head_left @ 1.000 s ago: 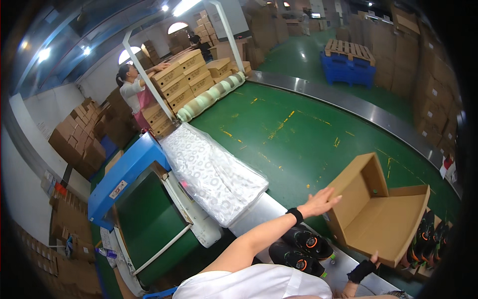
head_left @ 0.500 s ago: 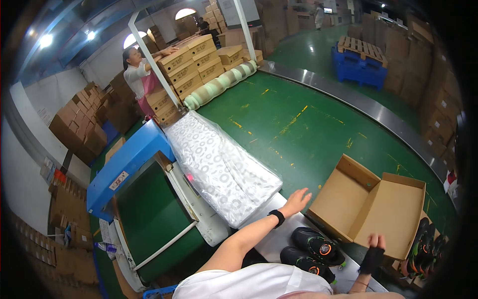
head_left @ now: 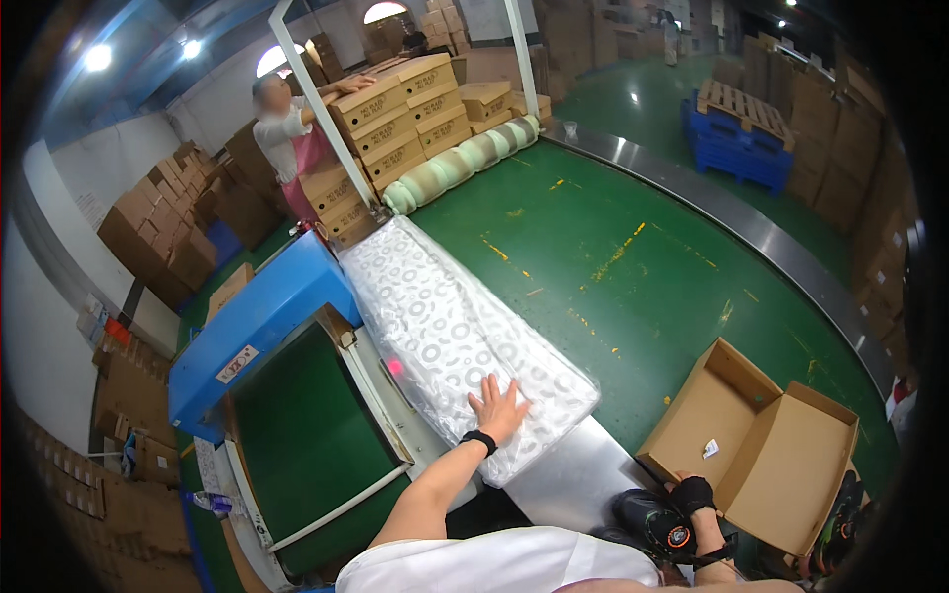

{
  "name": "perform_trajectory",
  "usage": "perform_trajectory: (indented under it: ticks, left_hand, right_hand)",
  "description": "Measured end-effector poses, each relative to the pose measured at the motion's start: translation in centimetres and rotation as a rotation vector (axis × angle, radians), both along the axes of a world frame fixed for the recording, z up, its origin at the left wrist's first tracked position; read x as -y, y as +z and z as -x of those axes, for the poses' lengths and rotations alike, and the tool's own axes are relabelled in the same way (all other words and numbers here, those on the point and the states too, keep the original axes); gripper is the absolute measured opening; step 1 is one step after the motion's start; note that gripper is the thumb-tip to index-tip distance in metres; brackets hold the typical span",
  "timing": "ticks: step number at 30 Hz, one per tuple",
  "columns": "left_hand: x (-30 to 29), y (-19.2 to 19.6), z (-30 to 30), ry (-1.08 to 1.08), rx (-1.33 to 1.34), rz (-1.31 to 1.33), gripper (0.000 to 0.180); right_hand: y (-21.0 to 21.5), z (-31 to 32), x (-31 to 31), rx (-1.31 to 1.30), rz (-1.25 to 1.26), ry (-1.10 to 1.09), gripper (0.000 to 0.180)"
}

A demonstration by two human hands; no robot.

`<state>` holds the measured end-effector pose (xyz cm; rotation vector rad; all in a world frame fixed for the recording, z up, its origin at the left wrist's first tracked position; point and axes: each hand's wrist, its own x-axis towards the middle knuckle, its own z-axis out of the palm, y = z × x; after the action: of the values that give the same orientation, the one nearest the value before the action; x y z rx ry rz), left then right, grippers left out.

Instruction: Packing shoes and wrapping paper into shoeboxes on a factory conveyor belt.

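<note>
My left hand [head_left: 499, 410] lies with fingers spread on a stack of white paper with a grey ring pattern [head_left: 445, 326], covered in clear plastic. An open brown cardboard shoe box [head_left: 791, 465] stands at the right, its lid folded back. Inside it lies a small white packet [head_left: 710, 449]. My right hand [head_left: 689, 491], in a black wrist band, is at the box's near edge, beside a black shoe [head_left: 643, 519] with an orange ring; its fingers are mostly hidden. More black shoes [head_left: 840, 524] sit right of the box.
A green conveyor belt [head_left: 593, 267] runs beyond the paper. A blue machine frame [head_left: 262, 336] arches at the left. Stacked shoe boxes [head_left: 395, 119] stand behind a wrapped roll [head_left: 460, 163], with a person [head_left: 292, 138] beside them. A blue pallet stack [head_left: 736, 148] is farther back.
My left hand has moved left and down onto the paper. My right hand has moved left toward the box's near edge and the shoes. A small white packet now shows in the box.
</note>
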<state>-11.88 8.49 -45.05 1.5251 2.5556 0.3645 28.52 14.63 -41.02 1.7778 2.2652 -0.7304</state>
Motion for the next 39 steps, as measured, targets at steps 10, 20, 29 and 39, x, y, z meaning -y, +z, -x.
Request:
perform_trajectory:
  ticks: [10, 20, 29, 39]
  left_hand:
    - [2.1, -0.8, 2.1, -0.073, 0.254, -0.259, 0.087]
    - [1.7, -2.9, 1.4, -0.088, -0.061, -0.042, 0.049]
    - [2.3, -0.7, -2.2, 0.164, 0.012, 0.033, 0.059]
    - [2.1, 1.8, -3.4, 0.072, 0.022, 0.184, 0.062]
  right_hand:
    - [0.8, 1.3, -0.3, 0.046, 0.049, 0.098, 0.038]
    - [-0.2, 0.4, -1.7, 0.072, 0.013, 0.251, 0.033]
    - [0.3, 2.0, -1.3, 0.000, -0.050, 0.335, 0.036]
    - [0.7, 1.8, -1.7, -0.012, -0.064, 0.361, 0.034]
